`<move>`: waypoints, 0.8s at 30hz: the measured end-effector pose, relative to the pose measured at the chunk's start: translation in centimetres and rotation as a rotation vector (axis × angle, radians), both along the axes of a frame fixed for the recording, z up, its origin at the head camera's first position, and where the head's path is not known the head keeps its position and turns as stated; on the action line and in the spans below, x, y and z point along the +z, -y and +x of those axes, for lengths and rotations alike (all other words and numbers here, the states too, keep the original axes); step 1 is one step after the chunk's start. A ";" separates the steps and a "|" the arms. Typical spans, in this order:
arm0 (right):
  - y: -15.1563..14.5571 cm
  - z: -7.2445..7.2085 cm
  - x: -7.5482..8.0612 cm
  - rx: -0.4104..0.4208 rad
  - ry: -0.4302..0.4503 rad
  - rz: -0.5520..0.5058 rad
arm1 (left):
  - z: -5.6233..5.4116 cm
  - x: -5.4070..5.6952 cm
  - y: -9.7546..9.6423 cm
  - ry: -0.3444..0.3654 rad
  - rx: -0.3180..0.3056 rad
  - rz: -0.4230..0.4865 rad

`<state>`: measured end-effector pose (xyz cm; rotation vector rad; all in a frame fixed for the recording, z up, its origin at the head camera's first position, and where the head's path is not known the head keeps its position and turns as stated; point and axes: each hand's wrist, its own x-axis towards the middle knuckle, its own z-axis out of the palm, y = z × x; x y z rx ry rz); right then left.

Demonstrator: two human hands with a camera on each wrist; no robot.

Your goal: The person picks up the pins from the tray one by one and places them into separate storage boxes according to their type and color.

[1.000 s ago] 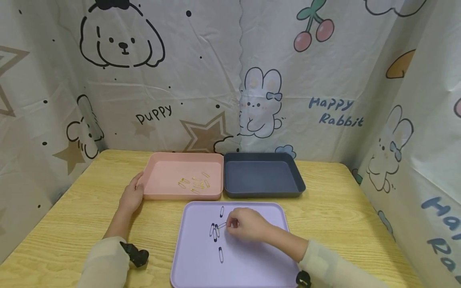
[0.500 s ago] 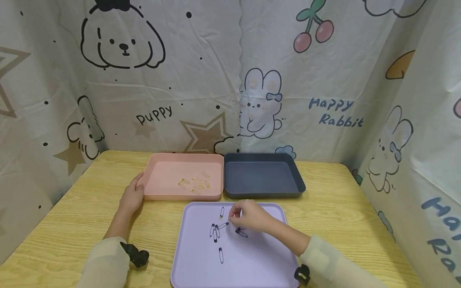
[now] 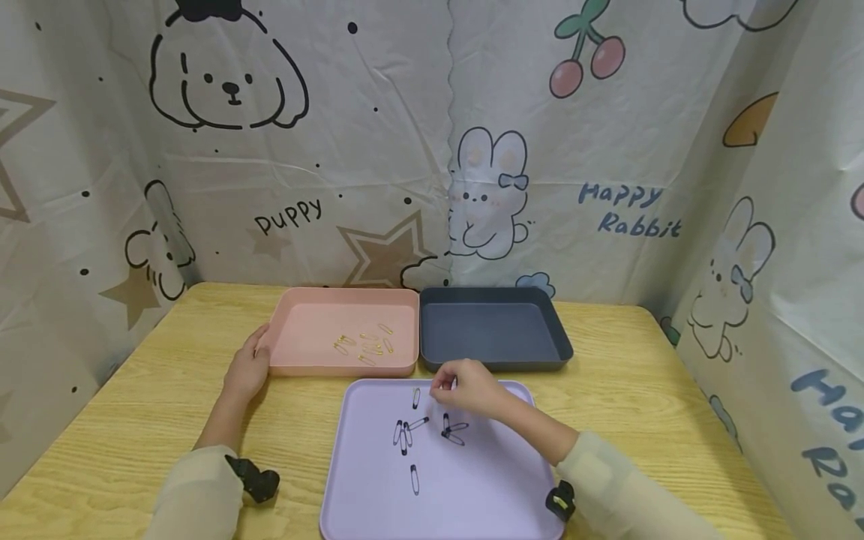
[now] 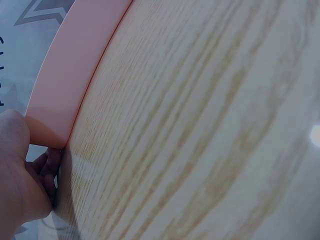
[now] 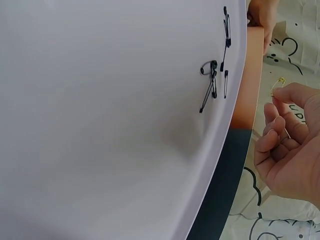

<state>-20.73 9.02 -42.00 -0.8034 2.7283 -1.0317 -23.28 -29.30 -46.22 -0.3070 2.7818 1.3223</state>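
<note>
My right hand is over the back part of the lilac tray. In the right wrist view it pinches a gold safety pin between thumb and forefinger; this pin is hard to see in the head view. Several black safety pins lie on the lilac tray, with another cluster of black safety pins just in front of the hand. My left hand holds the pink tray at its left side, thumb against the wall and fingers curled at the corner in the left wrist view.
Several gold safety pins lie in the pink tray. A dark blue-grey tray stands beside it on the right, behind the lilac one. A printed curtain surrounds the wooden table at the back and sides.
My right hand has moved from the pins at the middle of the lilac tray towards its back edge, uncovering a cluster of black safety pins. The left hand has stayed at the pink tray.
</note>
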 end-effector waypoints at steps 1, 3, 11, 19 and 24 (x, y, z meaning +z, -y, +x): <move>0.0 -0.1 0.0 -0.003 -0.003 -0.003 | 0.0 0.0 0.0 0.002 0.002 0.000; 0.1 -0.4 0.1 -0.014 -0.003 -0.009 | 0.0 -0.1 0.0 0.006 0.004 0.001; 0.5 -1.8 0.5 -0.048 0.029 -0.031 | -0.1 -0.2 0.2 -0.005 0.000 -0.007; 1.2 -3.3 0.7 -0.079 0.022 -0.057 | -0.1 -0.2 0.1 -0.003 0.006 -0.018; 1.9 -4.3 0.8 -0.101 0.028 -0.062 | -0.1 -0.2 0.2 -0.001 0.005 -0.017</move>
